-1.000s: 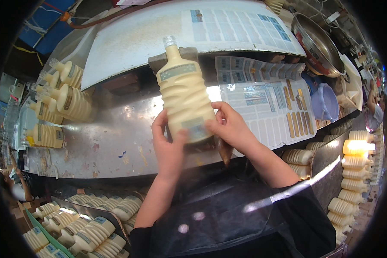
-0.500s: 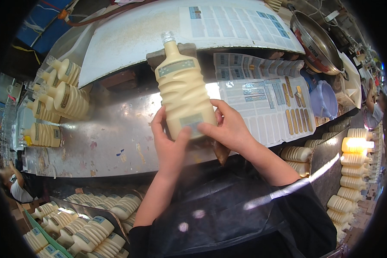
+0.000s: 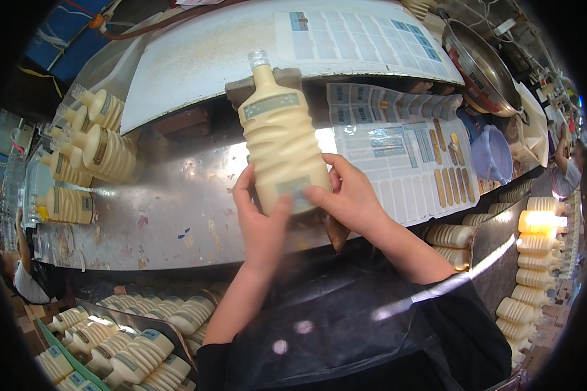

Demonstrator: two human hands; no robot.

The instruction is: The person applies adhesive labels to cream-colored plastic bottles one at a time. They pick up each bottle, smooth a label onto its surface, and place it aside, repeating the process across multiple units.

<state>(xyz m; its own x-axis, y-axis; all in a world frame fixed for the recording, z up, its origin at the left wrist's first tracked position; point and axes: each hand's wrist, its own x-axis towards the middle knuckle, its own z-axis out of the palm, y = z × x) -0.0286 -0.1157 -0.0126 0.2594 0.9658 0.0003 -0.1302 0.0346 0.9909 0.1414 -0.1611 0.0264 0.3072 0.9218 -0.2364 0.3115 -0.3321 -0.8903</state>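
A cream-coloured bottle (image 3: 284,143) with wavy ridges and a clear neck lies in front of me, its neck end on a grey-brown rest (image 3: 240,91). My left hand (image 3: 262,212) wraps the lower left side, its thumb on a bluish label (image 3: 296,187) near the base. Gripping the lower right side is my right hand (image 3: 349,195), its thumb also pressed on that label. A second label strip (image 3: 272,105) crosses the bottle's shoulder. A brown pointed piece (image 3: 336,231) shows under the bottle, mostly hidden.
Label sheets (image 3: 398,150) lie to the right, with several gold strips, beside a lavender bucket (image 3: 491,153). A large metal pan (image 3: 482,65) stands behind. Finished-looking cream bottles (image 3: 107,153) stand at the left, and boxes of bottles (image 3: 134,355) sit lower left and right.
The bottle and both hands have shifted very slightly in the view. My left thumb moves a little over the lower label; both hands keep their hold.
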